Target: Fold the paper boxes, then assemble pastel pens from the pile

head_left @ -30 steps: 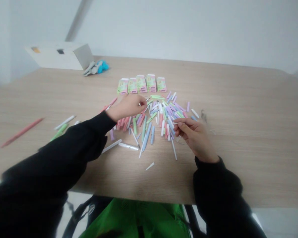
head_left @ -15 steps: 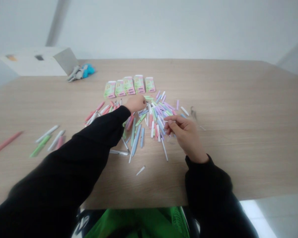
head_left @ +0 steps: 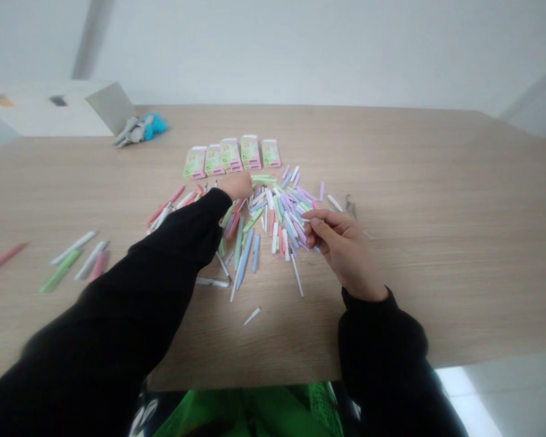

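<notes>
My left hand (head_left: 237,184) reaches over the far left side of a pile of pastel pens and pen caps (head_left: 279,209). Its fingers look curled closed and face away, so what they hold is hidden. Right of the pile, my right hand (head_left: 343,246) pinches a thin white stick (head_left: 306,220) between thumb and index finger. Pink and white pens (head_left: 164,212) lie beside my left forearm. Blue pens (head_left: 246,258) and a slim white stick (head_left: 297,276) point toward me at the pile's near side.
Several green-and-pink boxes (head_left: 231,155) line up behind the pile. Loose pens (head_left: 66,261) lie at the left, with a long red pen (head_left: 2,260) farther out. A small white piece (head_left: 252,315) sits near the front edge. Grey-and-blue gloves (head_left: 141,128) rest by a white box (head_left: 50,109).
My left hand has drawn slightly left over the pile. My right hand keeps its pinch, almost in place. The whole view has shifted a little.
</notes>
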The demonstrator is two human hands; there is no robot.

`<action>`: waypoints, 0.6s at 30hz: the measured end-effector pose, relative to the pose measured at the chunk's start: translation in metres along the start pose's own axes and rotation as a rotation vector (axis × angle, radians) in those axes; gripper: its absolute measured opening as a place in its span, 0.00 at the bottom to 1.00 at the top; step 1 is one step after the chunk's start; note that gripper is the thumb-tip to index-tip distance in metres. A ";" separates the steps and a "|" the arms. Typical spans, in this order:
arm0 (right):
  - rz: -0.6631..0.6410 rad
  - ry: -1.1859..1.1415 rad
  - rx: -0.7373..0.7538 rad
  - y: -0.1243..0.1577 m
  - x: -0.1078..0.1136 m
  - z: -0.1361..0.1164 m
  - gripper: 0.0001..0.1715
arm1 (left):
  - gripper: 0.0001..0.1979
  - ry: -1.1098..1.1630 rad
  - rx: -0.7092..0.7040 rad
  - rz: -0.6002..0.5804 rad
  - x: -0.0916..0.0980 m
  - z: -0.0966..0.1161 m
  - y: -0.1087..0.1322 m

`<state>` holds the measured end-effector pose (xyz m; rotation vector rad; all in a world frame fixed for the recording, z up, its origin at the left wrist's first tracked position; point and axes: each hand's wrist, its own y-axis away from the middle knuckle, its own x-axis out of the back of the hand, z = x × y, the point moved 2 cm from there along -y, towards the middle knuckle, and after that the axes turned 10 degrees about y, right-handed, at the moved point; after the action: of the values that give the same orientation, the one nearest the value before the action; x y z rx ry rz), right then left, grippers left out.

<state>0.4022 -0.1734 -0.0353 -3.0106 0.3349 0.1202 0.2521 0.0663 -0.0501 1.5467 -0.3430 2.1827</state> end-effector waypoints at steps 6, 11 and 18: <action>-0.032 0.053 0.011 0.002 -0.003 0.001 0.07 | 0.14 -0.002 -0.004 0.005 -0.011 -0.016 0.005; -0.020 0.052 0.017 -0.001 -0.002 0.004 0.07 | 0.19 -0.030 0.033 0.017 -0.021 -0.011 -0.001; -0.003 0.120 0.056 -0.001 -0.001 0.005 0.08 | 0.16 -0.028 0.019 0.002 -0.015 -0.011 -0.008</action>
<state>0.4008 -0.1711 -0.0400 -2.9692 0.3385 -0.0694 0.2512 0.0755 -0.0685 1.5893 -0.3339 2.1730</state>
